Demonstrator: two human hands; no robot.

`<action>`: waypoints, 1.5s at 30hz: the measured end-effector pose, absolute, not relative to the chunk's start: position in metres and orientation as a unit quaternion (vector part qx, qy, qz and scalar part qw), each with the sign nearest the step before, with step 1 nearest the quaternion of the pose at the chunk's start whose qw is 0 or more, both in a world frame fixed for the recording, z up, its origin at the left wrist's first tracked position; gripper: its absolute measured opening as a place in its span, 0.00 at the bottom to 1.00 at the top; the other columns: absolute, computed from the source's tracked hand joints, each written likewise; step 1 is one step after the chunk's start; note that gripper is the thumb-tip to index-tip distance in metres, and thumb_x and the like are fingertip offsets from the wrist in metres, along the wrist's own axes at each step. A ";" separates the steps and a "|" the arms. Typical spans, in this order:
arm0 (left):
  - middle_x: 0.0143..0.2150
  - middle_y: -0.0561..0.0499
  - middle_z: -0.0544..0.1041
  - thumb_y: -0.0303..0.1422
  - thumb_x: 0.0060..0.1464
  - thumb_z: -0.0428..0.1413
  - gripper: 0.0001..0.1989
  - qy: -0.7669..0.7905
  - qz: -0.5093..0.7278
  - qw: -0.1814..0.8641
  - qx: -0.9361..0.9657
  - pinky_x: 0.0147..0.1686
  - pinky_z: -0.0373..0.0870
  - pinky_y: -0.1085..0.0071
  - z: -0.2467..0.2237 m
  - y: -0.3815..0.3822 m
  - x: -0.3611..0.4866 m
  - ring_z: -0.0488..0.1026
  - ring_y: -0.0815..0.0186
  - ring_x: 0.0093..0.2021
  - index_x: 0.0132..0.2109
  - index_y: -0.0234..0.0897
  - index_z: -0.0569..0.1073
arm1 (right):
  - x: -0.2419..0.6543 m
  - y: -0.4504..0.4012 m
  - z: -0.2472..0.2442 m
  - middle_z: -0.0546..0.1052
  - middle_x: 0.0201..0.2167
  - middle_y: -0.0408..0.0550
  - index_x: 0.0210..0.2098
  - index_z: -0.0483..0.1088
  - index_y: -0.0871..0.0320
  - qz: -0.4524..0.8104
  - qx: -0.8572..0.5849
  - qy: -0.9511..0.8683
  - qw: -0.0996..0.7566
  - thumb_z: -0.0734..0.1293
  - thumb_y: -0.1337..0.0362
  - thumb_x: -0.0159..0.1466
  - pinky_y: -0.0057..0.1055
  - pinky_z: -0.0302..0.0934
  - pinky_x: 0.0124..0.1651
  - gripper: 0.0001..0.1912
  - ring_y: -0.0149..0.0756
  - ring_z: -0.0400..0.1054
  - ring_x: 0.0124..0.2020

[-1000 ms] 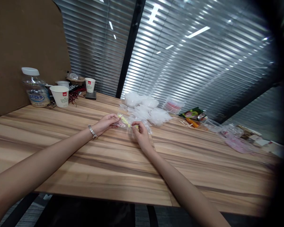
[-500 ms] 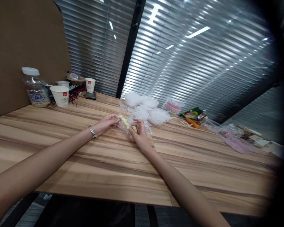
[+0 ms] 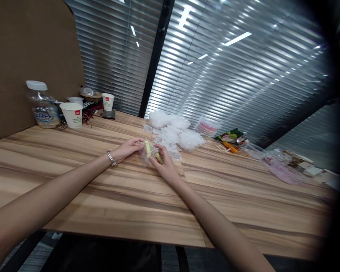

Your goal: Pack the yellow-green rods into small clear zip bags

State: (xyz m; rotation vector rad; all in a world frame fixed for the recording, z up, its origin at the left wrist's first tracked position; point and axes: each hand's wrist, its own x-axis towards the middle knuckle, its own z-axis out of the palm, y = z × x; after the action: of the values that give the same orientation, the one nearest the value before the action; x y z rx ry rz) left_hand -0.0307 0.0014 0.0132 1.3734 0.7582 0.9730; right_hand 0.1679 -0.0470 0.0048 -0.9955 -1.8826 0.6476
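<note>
Left hand [image 3: 132,146]: fingers grasping the left edge of a small clear bag; a silver bracelet [image 3: 111,158] circles the wrist.
Right hand [image 3: 163,163]: fingers curled, with thumb and forefinger closed around a yellow bit [image 3: 159,158] at the bag's right side; whether that bit lies inside the bag, I cannot tell.
Bag [image 3: 143,154]: between the two hands, over the middle of the counter [image 3: 124,196], in front of the white bundles; whether it touches the wood is unclear.
Yellow stick [image 3: 147,148]: at the bag, just beside the left fingertips, standing steeply between the hands.
White bundles [image 3: 171,132]: clustered beyond the hands, wrapped in clear plastic.
Tubs [image 3: 206,127]: clear and stacked, something pink within, just right of the bundles.
Right side: a green packet [image 3: 229,135], an orange item [image 3: 230,147] and thin white strips [image 3: 222,148] near one another; farther along, crumpled pink plastic [image 3: 288,173].
Left side: a jar [image 3: 45,113] with a white lid, upright near the brown board [image 3: 31,45]; a large cup [image 3: 72,116] beside it; dark red strands [image 3: 87,117] just past that cup.
Small cup [image 3: 108,102]: upright on a flat black box [image 3: 108,114].
Backdrop: slatted blinds [image 3: 215,75] behind the counter.
</note>
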 end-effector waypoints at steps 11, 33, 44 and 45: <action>0.37 0.50 0.75 0.41 0.48 0.60 0.24 0.329 0.399 0.598 0.613 0.34 0.66 0.78 0.016 -0.003 -0.031 0.70 0.74 0.33 0.50 0.35 0.68 | 0.168 -0.047 0.006 0.70 0.38 0.46 0.59 0.52 0.56 0.282 -0.403 -0.765 0.416 0.64 0.63 0.58 0.28 0.61 0.43 0.30 0.31 0.65 0.36; 0.46 0.47 0.73 0.34 0.43 0.65 0.42 0.308 0.470 0.635 0.530 0.44 0.72 0.67 0.016 -0.034 -0.002 0.74 0.70 0.40 0.61 0.48 0.52 | 0.173 -0.032 -0.001 0.72 0.45 0.48 0.46 0.66 0.59 0.338 -0.341 -0.730 0.487 0.63 0.59 0.61 0.31 0.59 0.53 0.15 0.34 0.65 0.47; 0.41 0.51 0.71 0.34 0.38 0.67 0.45 0.311 0.440 0.601 0.590 0.41 0.72 0.70 0.022 -0.038 -0.004 0.75 0.66 0.42 0.61 0.52 0.53 | 0.175 -0.035 0.004 0.72 0.39 0.46 0.42 0.66 0.59 0.319 -0.378 -0.728 0.474 0.65 0.59 0.58 0.29 0.61 0.48 0.14 0.33 0.65 0.42; 0.40 0.52 0.71 0.34 0.38 0.67 0.46 0.310 0.437 0.601 0.593 0.41 0.72 0.71 0.022 -0.038 -0.004 0.75 0.66 0.42 0.61 0.52 0.53 | 0.175 -0.036 0.004 0.71 0.39 0.46 0.42 0.65 0.58 0.319 -0.376 -0.728 0.476 0.65 0.60 0.58 0.29 0.61 0.47 0.14 0.33 0.65 0.42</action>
State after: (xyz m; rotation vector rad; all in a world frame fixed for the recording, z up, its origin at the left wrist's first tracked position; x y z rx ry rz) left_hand -0.0044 -0.0382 0.0222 1.3753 0.7189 1.0132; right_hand 0.1746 -0.0358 0.0041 -0.9197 -1.7801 0.7786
